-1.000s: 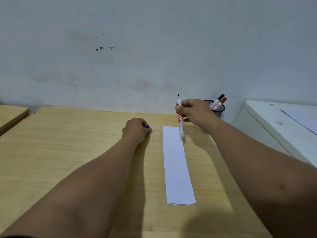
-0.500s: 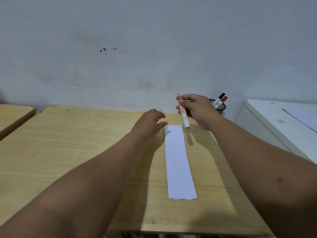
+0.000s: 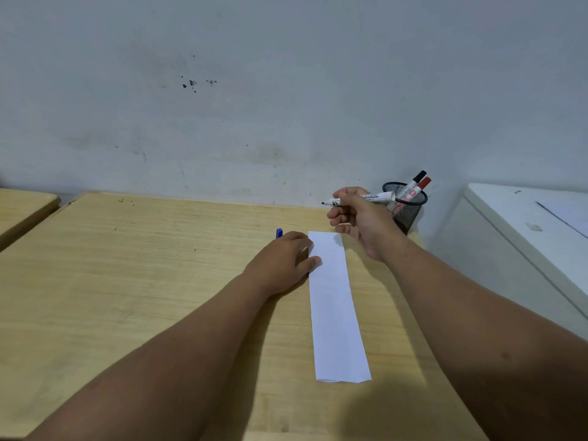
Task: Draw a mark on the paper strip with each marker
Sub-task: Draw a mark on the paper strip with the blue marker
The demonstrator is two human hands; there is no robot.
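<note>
A white paper strip (image 3: 334, 300) lies lengthwise on the wooden table (image 3: 127, 281). My left hand (image 3: 283, 259) rests on the table with its fingertips on the strip's left edge near the far end. It holds nothing. A blue cap (image 3: 279, 233) sits on the table just beyond that hand. My right hand (image 3: 362, 221) hovers over the strip's far end, gripping an uncapped white marker (image 3: 378, 196). The marker is level, its dark tip pointing left. No mark shows on the strip.
A black mesh cup (image 3: 410, 214) stands at the table's far right corner by the wall, holding a black-capped marker (image 3: 418, 177) and a red-capped marker (image 3: 424, 183). A white cabinet top (image 3: 525, 224) sits to the right, and a second wooden table (image 3: 22, 205) to the left.
My right hand turned the marker from upright to level, tip pointing left. My left hand let go of the blue cap and slid right onto the strip's edge.
</note>
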